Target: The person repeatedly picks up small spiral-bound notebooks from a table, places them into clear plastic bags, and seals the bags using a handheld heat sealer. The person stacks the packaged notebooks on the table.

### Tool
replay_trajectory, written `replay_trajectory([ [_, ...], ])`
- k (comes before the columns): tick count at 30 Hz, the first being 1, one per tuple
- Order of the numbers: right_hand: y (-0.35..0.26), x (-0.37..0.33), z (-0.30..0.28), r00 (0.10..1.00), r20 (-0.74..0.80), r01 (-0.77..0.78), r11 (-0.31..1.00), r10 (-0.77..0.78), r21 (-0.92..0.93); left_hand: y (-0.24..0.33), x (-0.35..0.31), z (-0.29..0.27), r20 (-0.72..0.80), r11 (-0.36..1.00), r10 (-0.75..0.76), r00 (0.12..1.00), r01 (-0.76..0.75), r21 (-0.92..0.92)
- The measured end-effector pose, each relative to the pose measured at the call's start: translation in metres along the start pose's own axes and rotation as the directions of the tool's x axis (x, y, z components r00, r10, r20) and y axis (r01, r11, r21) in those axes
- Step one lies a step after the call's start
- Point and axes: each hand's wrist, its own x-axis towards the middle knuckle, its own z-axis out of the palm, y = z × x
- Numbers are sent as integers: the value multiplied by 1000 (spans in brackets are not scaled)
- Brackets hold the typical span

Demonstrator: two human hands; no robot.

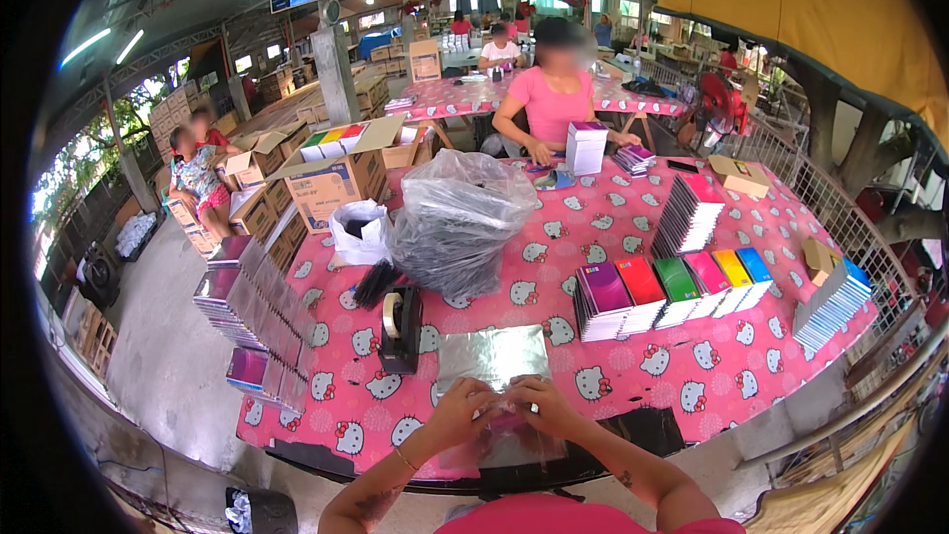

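Observation:
Close to the table's front edge, my left hand (467, 407) and my right hand (544, 405) meet with fingers bent, both pinching crinkled clear plastic (509, 425). Something pinkish-purple shows through the plastic between and below my fingers; its shape is partly hidden. Just beyond my hands lies a shiny silvery sheet (494, 351), flat on the table. A black tape dispenser (399, 336) with a roll of tape stands to the left of the sheet. To the right is a row of notebook stacks (677, 282) in purple, red, green, pink, yellow and blue.
Plastic-wrapped notebook stacks (259, 307) line the left edge of the patterned pink table (652, 396). A large clear bag of dark items (463, 213), a white bag (361, 232) and an open carton (336, 183) stand farther back. Across the table, a person (554, 99) handles notebooks.

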Motion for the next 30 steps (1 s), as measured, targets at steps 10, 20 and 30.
replay_trajectory([
  [10,-12,30,-10,981,-190,-109,939,47,-326,18,47,7,-33,869,-223,974,215,447],
  [20,45,20,9,890,112,-414,681,441,604,-118,8,-19,-587,888,-333,738,456,69],
  [30,48,19,19,869,65,-431,686,490,587,-182,-41,-42,-141,345,-912,386,532,-773],
])
